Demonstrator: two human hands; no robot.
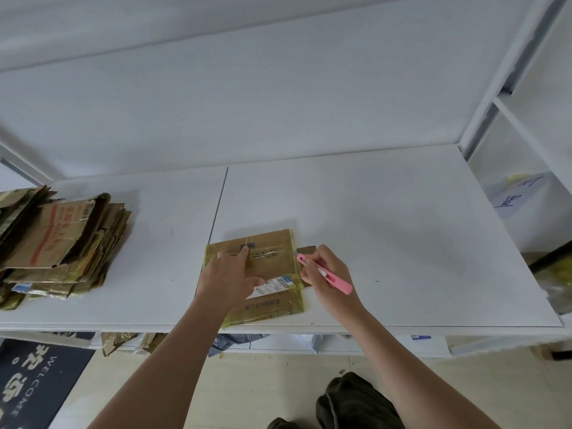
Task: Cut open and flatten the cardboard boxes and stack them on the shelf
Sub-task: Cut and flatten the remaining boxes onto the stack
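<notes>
flattened stack (58, 243) left of box (272, 261), shelf (402, 243)

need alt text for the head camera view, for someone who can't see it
A person's left hand presses flat on a taped cardboard box on a white shelf, while the right hand holds a pink box cutter at the box's right edge. A stack of flattened cardboard sits at the shelf's left end.

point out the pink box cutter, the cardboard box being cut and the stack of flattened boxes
pink plastic box cutter (335, 280): head view, on the handle behind the right hand.
brown taped cardboard box (272, 243): head view, on its far top panel.
stack of flattened brown cardboard boxes (58, 239): head view, on the top sheet.
</notes>
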